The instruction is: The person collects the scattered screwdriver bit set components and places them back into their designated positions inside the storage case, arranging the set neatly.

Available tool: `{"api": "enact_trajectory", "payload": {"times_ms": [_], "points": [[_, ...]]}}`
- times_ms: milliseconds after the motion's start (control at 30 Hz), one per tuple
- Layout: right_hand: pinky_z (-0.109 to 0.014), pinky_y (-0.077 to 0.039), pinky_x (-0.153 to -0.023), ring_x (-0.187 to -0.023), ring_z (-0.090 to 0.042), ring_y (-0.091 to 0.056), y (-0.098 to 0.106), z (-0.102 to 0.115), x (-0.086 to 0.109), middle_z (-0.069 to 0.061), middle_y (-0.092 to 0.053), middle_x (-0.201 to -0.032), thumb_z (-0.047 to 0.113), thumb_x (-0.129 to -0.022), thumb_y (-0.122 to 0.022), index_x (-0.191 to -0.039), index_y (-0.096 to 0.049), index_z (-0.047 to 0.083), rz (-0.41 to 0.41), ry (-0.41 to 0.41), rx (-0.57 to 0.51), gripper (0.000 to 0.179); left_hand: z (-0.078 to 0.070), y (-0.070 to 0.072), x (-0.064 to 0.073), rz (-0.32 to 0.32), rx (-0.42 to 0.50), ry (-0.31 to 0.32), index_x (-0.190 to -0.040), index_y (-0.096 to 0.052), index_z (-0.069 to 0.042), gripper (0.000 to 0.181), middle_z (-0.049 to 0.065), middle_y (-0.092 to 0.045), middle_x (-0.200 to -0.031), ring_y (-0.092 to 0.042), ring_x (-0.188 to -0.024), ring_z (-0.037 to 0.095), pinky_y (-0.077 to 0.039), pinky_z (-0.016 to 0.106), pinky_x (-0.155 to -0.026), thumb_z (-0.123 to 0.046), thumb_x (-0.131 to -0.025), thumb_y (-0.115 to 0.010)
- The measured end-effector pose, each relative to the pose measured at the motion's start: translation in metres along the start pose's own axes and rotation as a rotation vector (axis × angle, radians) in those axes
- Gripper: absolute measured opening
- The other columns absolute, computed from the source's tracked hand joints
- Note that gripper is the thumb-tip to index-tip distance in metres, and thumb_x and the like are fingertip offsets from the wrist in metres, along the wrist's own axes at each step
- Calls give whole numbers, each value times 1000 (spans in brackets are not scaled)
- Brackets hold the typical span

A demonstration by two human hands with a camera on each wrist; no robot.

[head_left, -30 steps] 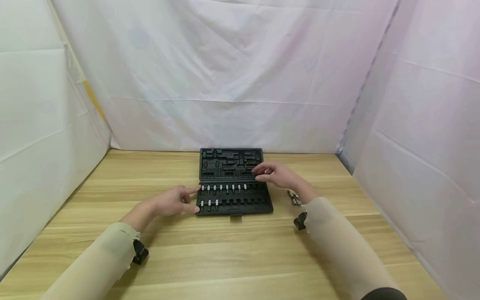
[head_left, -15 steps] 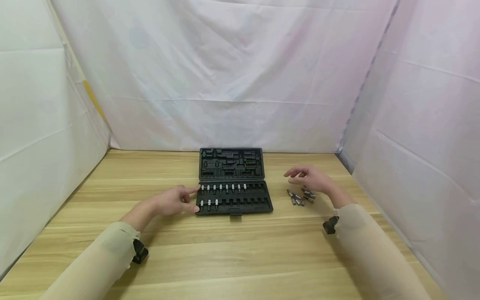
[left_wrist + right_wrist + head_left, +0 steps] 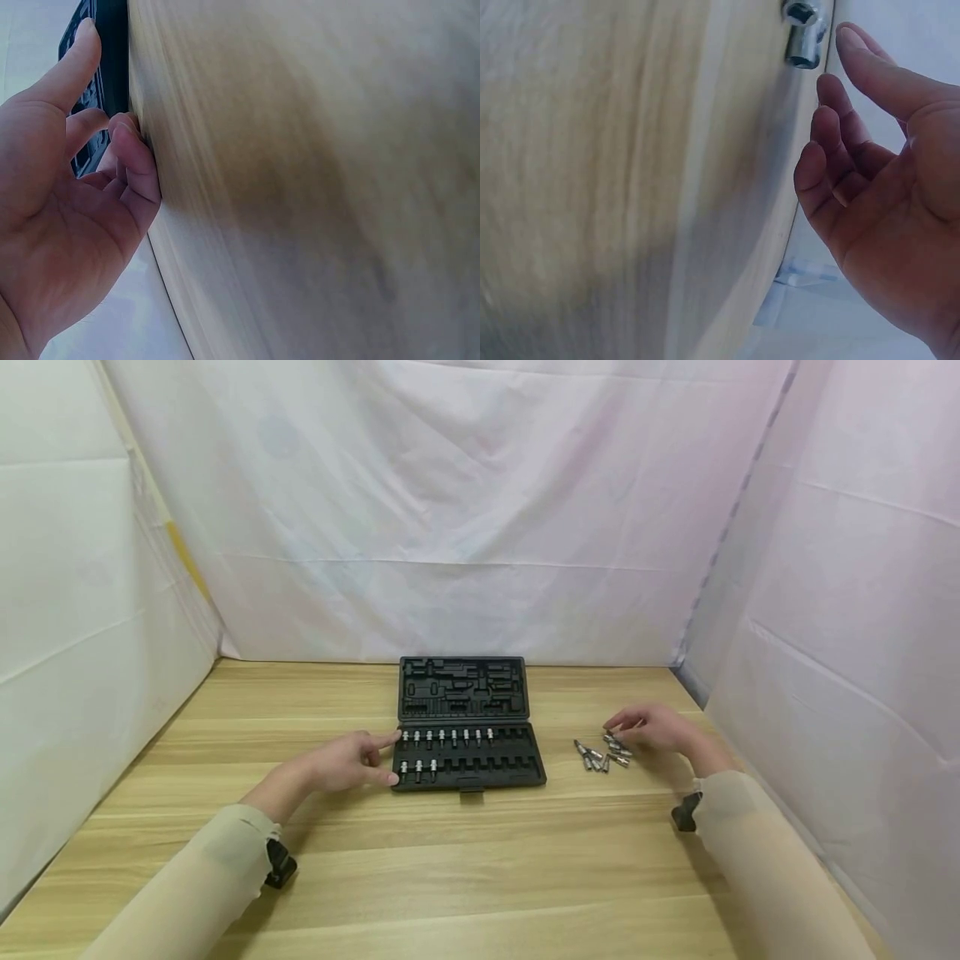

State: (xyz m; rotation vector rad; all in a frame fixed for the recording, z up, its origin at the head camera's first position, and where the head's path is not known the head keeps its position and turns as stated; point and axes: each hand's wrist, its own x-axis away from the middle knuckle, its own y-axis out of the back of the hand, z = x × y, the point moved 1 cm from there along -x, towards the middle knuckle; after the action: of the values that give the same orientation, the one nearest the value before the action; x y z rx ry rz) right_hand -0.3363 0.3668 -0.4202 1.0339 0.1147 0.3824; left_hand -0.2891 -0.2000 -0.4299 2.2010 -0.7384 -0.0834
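A black plastic case (image 3: 498,750) lies unfolded on the table, with several silver bit sockets (image 3: 453,737) standing in its two rows at the left. My left hand (image 3: 347,763) touches the case's left edge with thumb and index finger; in the left wrist view its other fingers are curled beside the case (image 3: 115,56). To the right of the case lies a loose pile of bit sockets (image 3: 596,760). My right hand (image 3: 654,728) is over the far right part of that pile, fingers loosely bent. In the right wrist view sockets (image 3: 804,45) appear beyond the thumb; contact is unclear.
The lid (image 3: 463,687) lies back flat, its moulded recesses showing. A latch (image 3: 472,784) juts from the case's front edge. White sheeting (image 3: 450,527) hangs behind the wooden table (image 3: 450,868) and along both sides.
My right hand has moved from above the case's right side to the loose pile on the right, then lowered to it. My left hand and the case have stayed put.
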Motion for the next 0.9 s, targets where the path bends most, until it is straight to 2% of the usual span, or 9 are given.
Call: {"api": "enact_trajectory", "payload": {"times_ms": [133,267,433,633,767,900], "points": [[-40,-52,-96,-114,-29,-69,0,-4,0,-13,-78,-129,17,-105,-74,-130,-81,13,22,-11,3,26,1,0,0,-2,-3,13,-170,-40,-13,88,9,-60,-105,-51,-87,20,-47,32,-74,-38,-98,-84],[-49,-53,-103,-123,-36,-70,0,-6,0,-15,-78,-133,16,-106,-73,-130,-81,13,20,-8,17,26,1,-1,0,-4,-6,22,-170,-40,-13,88,10,-60,-108,-52,-89,21,-48,34,-75,-38,-98,-84],[-63,-48,-116,-136,-45,-65,1,-8,1,-16,-77,-137,10,-108,-67,-128,-82,13,11,11,12,26,0,0,2,-5,8,19,-171,-40,-13,88,11,-60,-109,-53,-91,22,-49,34,-77,-37,-98,-84],[-68,-43,-119,-139,-48,-62,3,-8,4,-16,-77,-136,8,-109,-63,-123,-85,15,9,19,17,27,-1,-1,2,-5,5,15,-170,-40,-13,88,12,-61,-114,-55,-94,22,-51,36,-79,-38,-98,-84],[-66,-47,-116,-138,-47,-63,3,-13,4,-17,-76,-138,8,-107,-65,-124,-84,14,18,-1,29,27,0,-1,1,-6,-4,16,-170,-41,-13,88,13,-62,-114,-55,-94,22,-51,36,-80,-38,-98,-84],[-52,-53,-107,-130,-42,-67,3,-19,4,-18,-77,-134,7,-104,-70,-128,-81,8,9,-33,28,27,0,-1,0,-7,-9,10,-170,-41,-11,88,12,-61,-113,-54,-94,22,-50,36,-80,-38,-98,-84]]}}
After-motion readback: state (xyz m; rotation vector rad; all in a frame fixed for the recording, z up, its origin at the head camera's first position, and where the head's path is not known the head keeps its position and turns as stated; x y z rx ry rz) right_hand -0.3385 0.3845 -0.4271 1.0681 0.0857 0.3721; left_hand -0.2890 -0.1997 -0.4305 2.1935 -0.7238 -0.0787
